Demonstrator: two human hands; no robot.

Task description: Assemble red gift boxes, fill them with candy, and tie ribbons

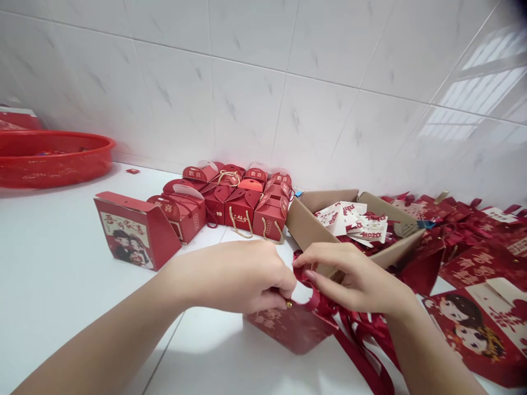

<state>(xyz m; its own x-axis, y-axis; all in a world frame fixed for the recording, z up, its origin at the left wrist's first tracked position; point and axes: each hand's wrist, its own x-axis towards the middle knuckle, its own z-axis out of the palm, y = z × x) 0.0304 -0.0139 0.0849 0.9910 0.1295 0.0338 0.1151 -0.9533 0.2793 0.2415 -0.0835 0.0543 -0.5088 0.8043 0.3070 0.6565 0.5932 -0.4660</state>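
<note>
My left hand (pixel 247 280) is closed just above the top edge of a red gift box (pixel 292 332) with pale printed characters. What its fingers pinch is hidden behind them. A small gold bead (pixel 289 303) shows by the fingertips. Opposite it, my right hand (pixel 349 280) pinches a dark red ribbon (pixel 297 269) between thumb and fingers. Ribbon also curves down to the box's top, and long red tails (pixel 366 356) trail over the white surface below my right hand.
Several finished red boxes (pixel 241 208) cluster by the tiled wall. A larger illustrated box (pixel 127 233) stands at left, near a red plastic basin (pixel 57 164). An open cardboard carton (pixel 307 219) holds pale printed tags (pixel 349 222). Flat red boxes (pixel 465 329) and ribbons lie at right.
</note>
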